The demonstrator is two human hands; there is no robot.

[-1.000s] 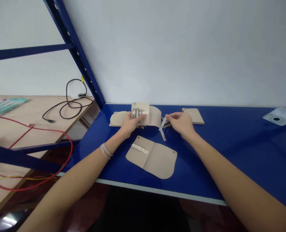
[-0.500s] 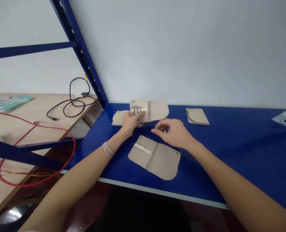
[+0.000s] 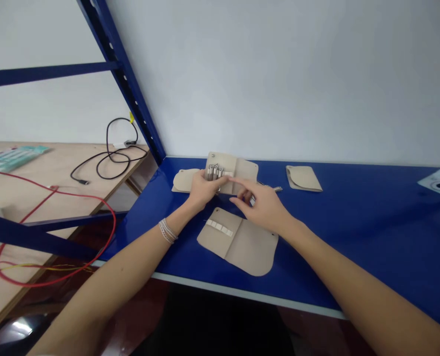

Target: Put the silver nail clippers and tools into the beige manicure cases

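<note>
The left hand (image 3: 203,190) is closed on a beige tool case (image 3: 238,170), with the thumb across the case's front. It holds the case open and tilted up off the blue table (image 3: 353,222). The case sits just above and to the right of this hand's knuckles. A row of small metal tools (image 3: 214,172) stands in its loops right at the thumb tip.

The right hand (image 3: 259,205) is just to the right of the left hand and a little nearer the body. Its forefinger is stretched out and touches the case beside the tools. The other fingers are curled under the palm, and I cannot tell whether they grip anything.

A second case (image 3: 242,242) lies open and flat on the table, right below both hands and nearer the body. A beige flap (image 3: 182,180) lies just behind the left hand, on its left side. A thin metal piece (image 3: 276,189) lies just beyond the right hand. Further to the right, well apart from that hand, lies a folded case (image 3: 303,178). A beaded bracelet (image 3: 167,230) circles the left wrist. Far to the left of the left hand, a black cable (image 3: 110,160) lies coiled on a wooden bench (image 3: 37,178).
</note>
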